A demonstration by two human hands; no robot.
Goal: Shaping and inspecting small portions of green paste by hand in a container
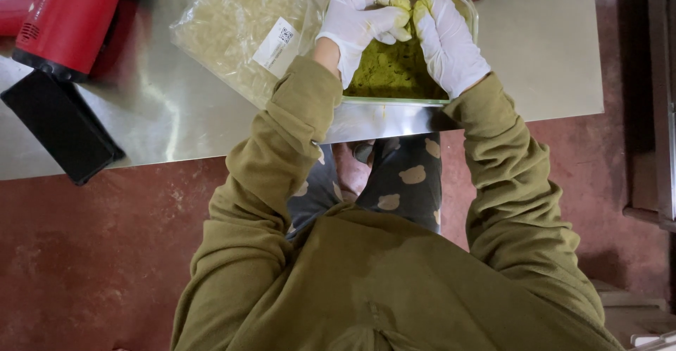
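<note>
White gloves cover both hands: the left hand (359, 20) is curled shut on a bit of green powder (394, 69), and the right hand (447, 38), fingers bent, pinches the same stuff just beside it, fingertips of the two nearly touching. Both work over a clear dish (394, 100) full of that powder, at the tabletop's (549, 41) near edge. Left of the dish lies a bag (236, 27) of pale capsules, and a red tool (67, 20) sits at the far left corner.
</note>
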